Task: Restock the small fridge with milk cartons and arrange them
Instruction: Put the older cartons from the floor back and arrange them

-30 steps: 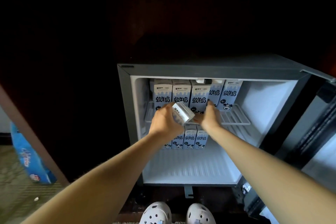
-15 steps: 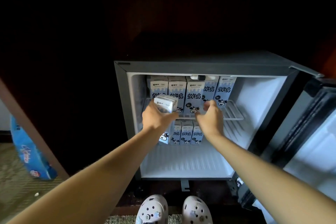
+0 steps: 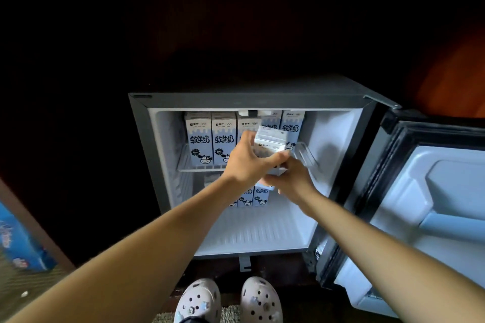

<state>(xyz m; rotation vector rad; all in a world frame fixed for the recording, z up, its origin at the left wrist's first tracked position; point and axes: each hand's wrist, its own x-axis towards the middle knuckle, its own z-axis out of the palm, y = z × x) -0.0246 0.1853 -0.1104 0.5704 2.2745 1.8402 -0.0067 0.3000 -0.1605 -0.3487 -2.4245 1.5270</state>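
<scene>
cartons [image 3: 198,136] on shelf [image 3: 183,168] in fridge [image 3: 141,139]; door [image 3: 446,191] at right

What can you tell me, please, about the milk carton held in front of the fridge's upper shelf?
The held carton is a small, pale blue and white paperboard box, tilted with its flat, printed top toward the camera. The left hand grips it, thumb across its front; the right hand holds its lower end from below. It hangs before the row of upright cartons on the wire shelf, near the row's right end.

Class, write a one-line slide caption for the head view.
Left hand grips a milk carton, right hand supporting its base, at the open fridge.
</scene>
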